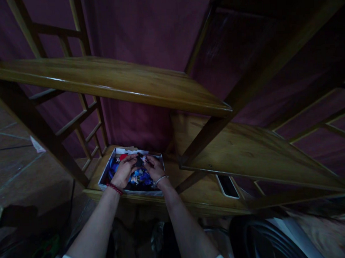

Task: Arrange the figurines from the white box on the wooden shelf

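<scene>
A shallow white cardboard box sits on the low wooden shelf, full of small blue, black, red and white pieces that look like little figures or trinkets. My left hand, with a red bracelet at the wrist, reaches over the box with its fingers closed on a black rounded piece. Opposite it, my right hand, wearing a light bracelet, has its fingers bent round a small white-and-pink figure. A red piece lies near the box's back left. Dim light hides finer detail.
A thick wooden shelf board crosses above my hands, and a slanted wooden post stands to their right. Farther right, a white-edged dark phone or tablet lies on the low shelf. Wooden lattice rises at the left.
</scene>
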